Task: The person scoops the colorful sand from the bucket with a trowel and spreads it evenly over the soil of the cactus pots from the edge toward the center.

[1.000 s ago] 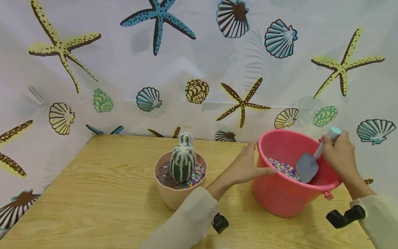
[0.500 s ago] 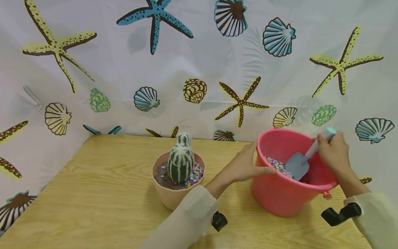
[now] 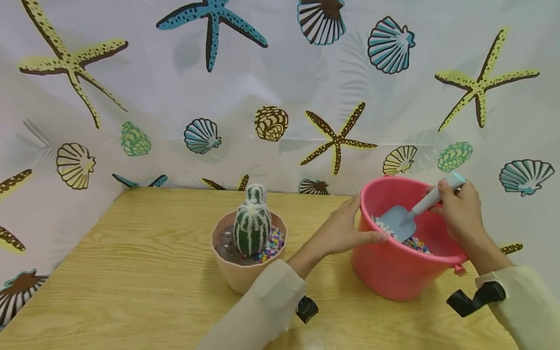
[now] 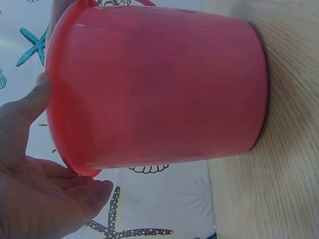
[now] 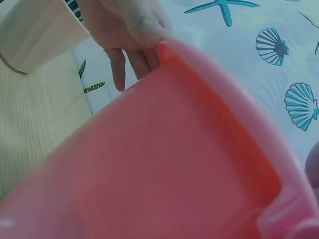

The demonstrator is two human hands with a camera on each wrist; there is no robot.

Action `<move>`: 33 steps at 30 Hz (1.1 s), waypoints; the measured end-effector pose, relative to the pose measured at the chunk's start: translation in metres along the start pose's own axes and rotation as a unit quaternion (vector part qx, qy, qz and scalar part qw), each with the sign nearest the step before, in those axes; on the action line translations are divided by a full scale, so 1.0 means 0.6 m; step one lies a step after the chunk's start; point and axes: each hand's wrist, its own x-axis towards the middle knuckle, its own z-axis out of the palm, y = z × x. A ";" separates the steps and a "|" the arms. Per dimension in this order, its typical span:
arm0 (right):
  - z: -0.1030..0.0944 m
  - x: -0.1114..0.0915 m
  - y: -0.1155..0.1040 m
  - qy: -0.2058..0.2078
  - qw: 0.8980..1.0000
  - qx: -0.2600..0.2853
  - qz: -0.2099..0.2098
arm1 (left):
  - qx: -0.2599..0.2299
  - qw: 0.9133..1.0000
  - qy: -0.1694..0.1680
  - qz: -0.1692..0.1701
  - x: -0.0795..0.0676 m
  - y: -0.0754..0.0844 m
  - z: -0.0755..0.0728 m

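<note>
My right hand [image 3: 463,211] grips the pale handle of a small shovel [image 3: 399,222] over the pink bucket [image 3: 393,277]. Its blue-grey blade slants down to the left, among small multicoloured pebbles [image 3: 417,244] inside. Against the bucket's left side rests my left hand [image 3: 343,231], the thumb along the front of the rim and the other fingers spread toward the back. The left wrist view shows that thumb [image 4: 37,97] touching the rim from outside. In the right wrist view the bucket wall [image 5: 134,159] hides the blade and the pebbles.
Left of the bucket, a peach pot [image 3: 238,277] holds a round striped cactus [image 3: 252,231], with dark soil on one side and coloured pebbles on the other. Both stand on a wooden table [image 3: 144,272]. A sheet [image 3: 245,87] printed with shells and starfish hangs behind.
My right hand has moved left with the shovel, and its blade has swung from the bucket's middle to the left side, across the pebbles. The left hand stays at the rim.
</note>
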 end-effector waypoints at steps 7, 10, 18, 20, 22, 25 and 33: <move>-0.002 -0.003 0.002 0.008 1.000 -0.024 -0.005 | 0.008 1.000 0.001 0.001 0.003 -0.001 0.001; 0.000 -0.005 0.000 0.036 0.996 -0.082 -0.016 | 0.010 1.000 -0.001 0.003 0.003 0.000 0.002; 0.008 0.011 0.002 0.030 0.980 -0.178 -0.079 | 0.011 1.000 -0.001 -0.010 0.002 0.002 0.001; 0.010 0.014 0.003 -0.006 0.980 -0.164 -0.108 | 0.012 1.000 0.000 -0.008 0.002 0.001 0.000; 0.012 0.015 0.003 -0.040 0.982 -0.132 -0.130 | 0.015 1.000 0.001 -0.005 0.003 0.001 -0.001; 0.011 0.012 0.004 -0.076 0.984 -0.082 -0.140 | 0.013 1.000 -0.001 -0.005 0.003 0.001 0.000; 0.004 0.005 0.011 -0.119 0.975 0.121 -0.147 | 0.013 1.000 -0.001 -0.002 0.005 0.003 0.001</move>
